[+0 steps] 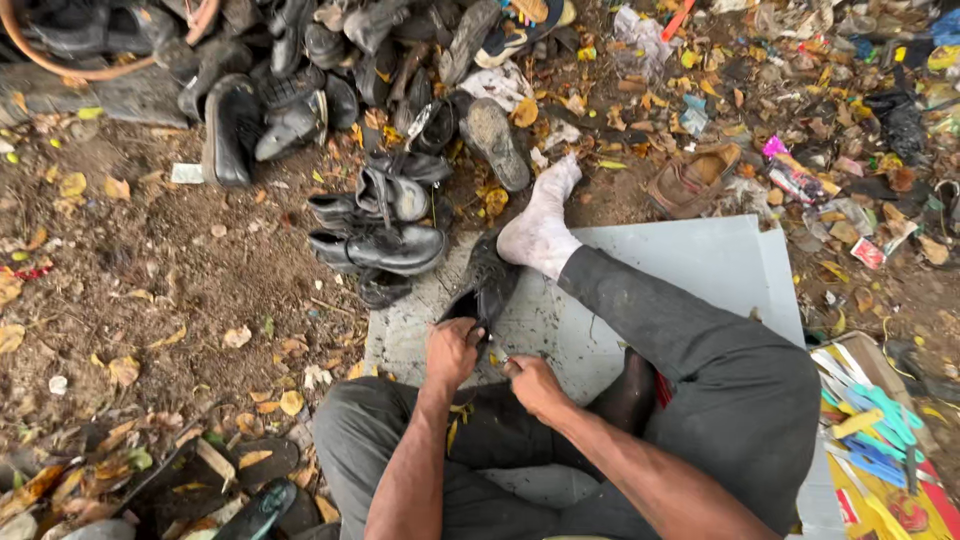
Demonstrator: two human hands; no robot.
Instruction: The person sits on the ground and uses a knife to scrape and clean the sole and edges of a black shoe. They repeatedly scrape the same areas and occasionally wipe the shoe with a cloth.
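Shoe (487, 285): long axis ran away from body, toe pinned under foot (538, 232) | left hand (450, 352) gripped heel | right hand (533, 385) just beside, closed on small tool, apparently an awl

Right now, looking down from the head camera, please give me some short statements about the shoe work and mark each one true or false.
1. The left hand grips the heel end of a black shoe. True.
2. A foot in a white sock presses on that shoe. True.
3. The right hand is empty and rests on the knee. False: it holds a small tool near the shoe.
4. The person sits on bare soil. False: a grey board lies beneath.
5. A pile of dark shoes lies ahead. True.
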